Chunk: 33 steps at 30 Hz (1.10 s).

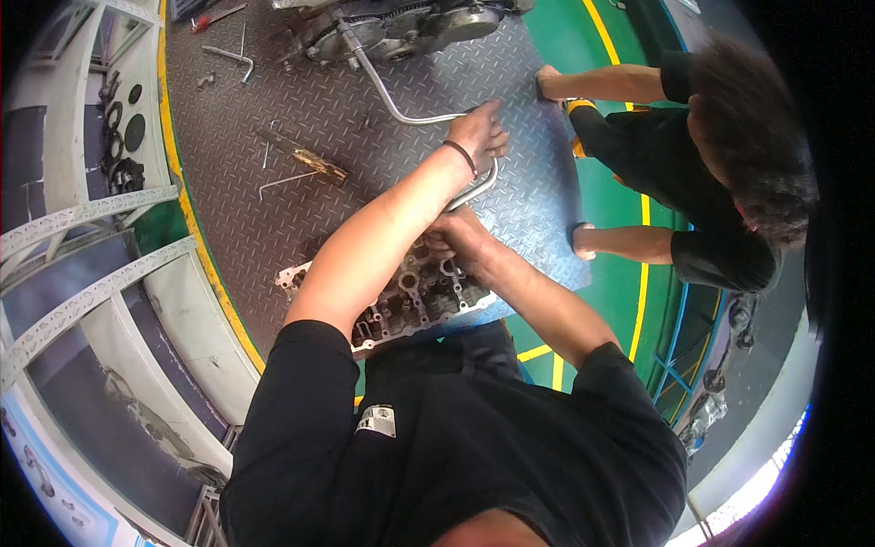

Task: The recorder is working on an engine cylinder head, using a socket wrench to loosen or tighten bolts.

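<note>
My left hand (478, 137) grips a long, cranked silver wrench bar (387, 96). The bar's far end reaches up over a dark engine assembly (428, 27) at the back. My right hand (456, 232) is closed around the bar's lower end, just above a metal cylinder head (406, 301) at the bench's near edge; my left forearm hides part of the head. Left of my hands lie a brass-coloured tool (324, 169) and thin L-shaped rods (273, 190) on the steel tread-plate bench top (219, 137).
A co-worker (738, 155) in black leans at the bench's right, both hands (583, 240) on its edge. More tools (244, 68) lie at the back left. White shelving racks (91, 219) with dark parts line the left. Green floor (602, 319) with yellow lines shows right.
</note>
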Each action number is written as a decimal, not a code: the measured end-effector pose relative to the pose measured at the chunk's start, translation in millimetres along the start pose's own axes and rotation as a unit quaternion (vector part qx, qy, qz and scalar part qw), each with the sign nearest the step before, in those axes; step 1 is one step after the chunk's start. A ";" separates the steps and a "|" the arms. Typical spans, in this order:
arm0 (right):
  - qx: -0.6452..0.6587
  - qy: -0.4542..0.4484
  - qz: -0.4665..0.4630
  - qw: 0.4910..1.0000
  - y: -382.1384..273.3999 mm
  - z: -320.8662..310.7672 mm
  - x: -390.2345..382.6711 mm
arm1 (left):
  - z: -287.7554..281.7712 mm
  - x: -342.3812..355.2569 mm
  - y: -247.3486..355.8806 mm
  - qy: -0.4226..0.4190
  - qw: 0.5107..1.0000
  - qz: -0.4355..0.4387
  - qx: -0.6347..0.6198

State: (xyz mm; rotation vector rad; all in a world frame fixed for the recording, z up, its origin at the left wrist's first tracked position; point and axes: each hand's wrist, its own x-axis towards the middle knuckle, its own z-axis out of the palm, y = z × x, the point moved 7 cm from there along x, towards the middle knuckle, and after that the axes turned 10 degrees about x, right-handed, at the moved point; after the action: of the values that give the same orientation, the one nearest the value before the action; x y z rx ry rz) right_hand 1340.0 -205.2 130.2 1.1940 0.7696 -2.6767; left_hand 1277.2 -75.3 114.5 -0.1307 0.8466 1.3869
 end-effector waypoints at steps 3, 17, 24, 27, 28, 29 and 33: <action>-0.008 0.042 0.009 0.999 -2.7 -3.1 -4.2 | -8.7 9.2 -4.7 0.024 1.000 -0.012 0.005; -0.137 0.173 0.116 0.968 -9.5 8.5 -30.8 | -123.8 -7.0 -17.4 0.198 0.975 0.016 0.100; -0.079 0.127 0.119 0.982 -18.2 -0.6 -20.5 | -137.0 -23.2 -0.3 0.178 0.978 0.046 0.102; -0.069 0.120 0.131 0.982 -12.1 -4.6 -21.8 | -147.6 -26.6 -13.2 0.183 0.980 0.011 0.075; -0.065 0.102 0.127 0.984 -14.9 -13.9 -19.8 | -143.2 -27.8 -10.0 0.178 0.981 0.006 0.075; -0.101 0.085 0.118 0.984 -14.1 -24.2 -19.9 | -143.2 -36.8 -11.4 0.180 0.981 0.002 0.074; -0.258 0.101 0.061 0.959 -22.7 -49.6 -6.0 | -162.6 -74.3 2.4 0.178 0.978 0.025 0.102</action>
State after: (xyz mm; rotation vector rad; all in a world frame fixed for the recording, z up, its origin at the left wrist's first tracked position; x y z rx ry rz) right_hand 1370.4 -161.8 115.8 1.3199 1.2753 -2.0793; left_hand 1206.4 -223.7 44.3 -0.2046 1.2931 1.3338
